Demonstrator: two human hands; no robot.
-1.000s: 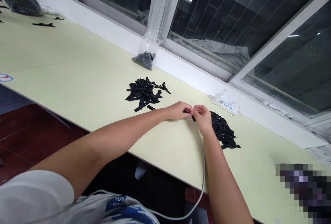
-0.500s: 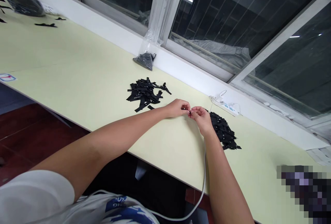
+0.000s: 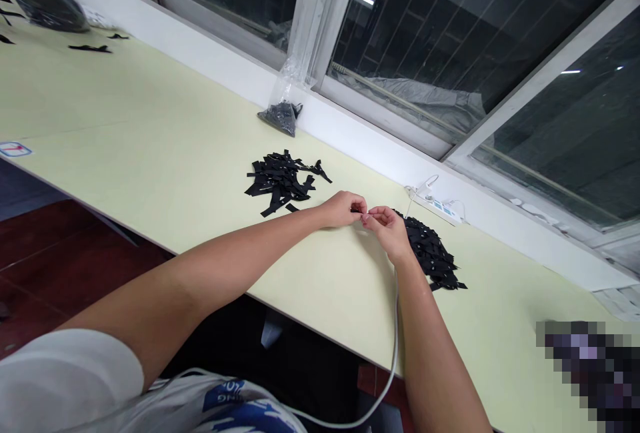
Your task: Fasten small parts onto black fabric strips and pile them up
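Note:
My left hand [image 3: 343, 208] is closed, with a small black fabric strip [image 3: 355, 211] pinched in its fingers. My right hand [image 3: 388, 227] meets it fingertip to fingertip, its thumb and forefinger pressed together at the strip's end. The fingers hide most of the strip. Beyond my left forearm lies a loose pile of black strips [image 3: 280, 179], some with small shiny dots. A denser heap of similar black strips [image 3: 430, 251] sits just right of my right hand, partly behind the wrist.
A clear plastic bag [image 3: 283, 113] of dark pieces leans by the window wall. A white power strip [image 3: 440, 208] with plugged leads lies behind the right heap. A white cable [image 3: 397, 326] runs over the table edge to my lap. A larger bag [image 3: 45, 3] stands far left.
My right fingertips have shifted slightly left, closer to my left fingers. Less of the black strip shows between them. The piles have not moved.

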